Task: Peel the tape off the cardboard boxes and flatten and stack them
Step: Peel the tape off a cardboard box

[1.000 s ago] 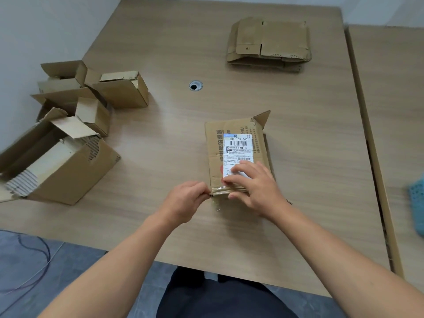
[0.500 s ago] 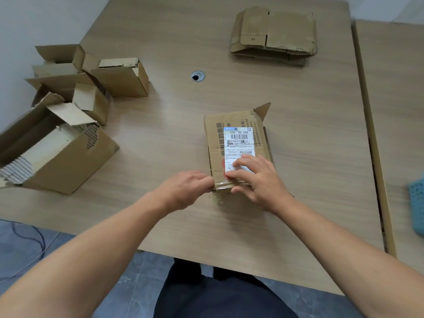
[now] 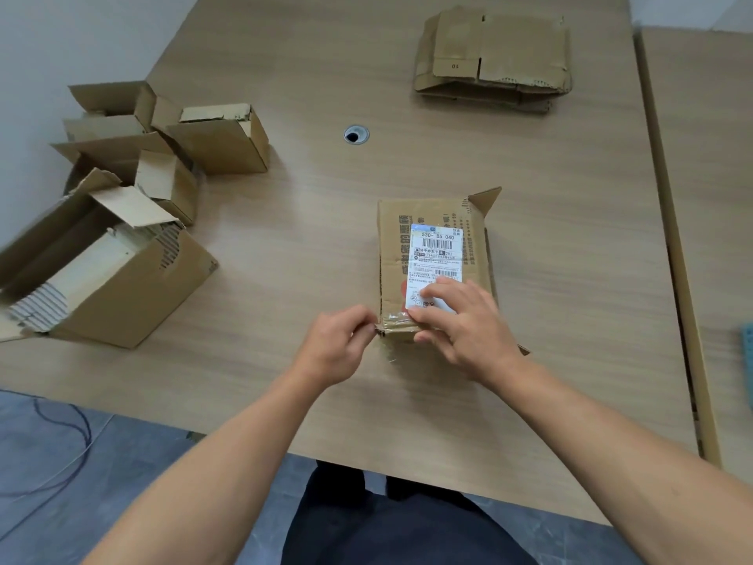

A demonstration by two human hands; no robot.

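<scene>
- Box [image 3: 432,258] flat in middle of table [image 3: 309,246], same spot as a moment ago; tape [image 3: 397,325] on near edge barely lifted, so peeling only just started.
- Left hand [image 3: 336,346] pinched shut on tape end.
- Right hand [image 3: 460,320] spread flat, pressing box down.
- Flat stack [image 3: 493,59] far back; open boxes [image 3: 122,222] waiting at left.

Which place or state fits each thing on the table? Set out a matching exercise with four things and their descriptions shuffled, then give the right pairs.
Things
1. labelled box
2. flattened stack
3. open boxes
4. cable hole

Descriptions
A. far side of the table, lying flat
B. left side, flaps up, not yet flattened
C. under the right hand, while the left hand pinches tape at its near corner
D. round, in the tabletop, beyond the labelled box

Pairs: 1-C, 2-A, 3-B, 4-D
</scene>
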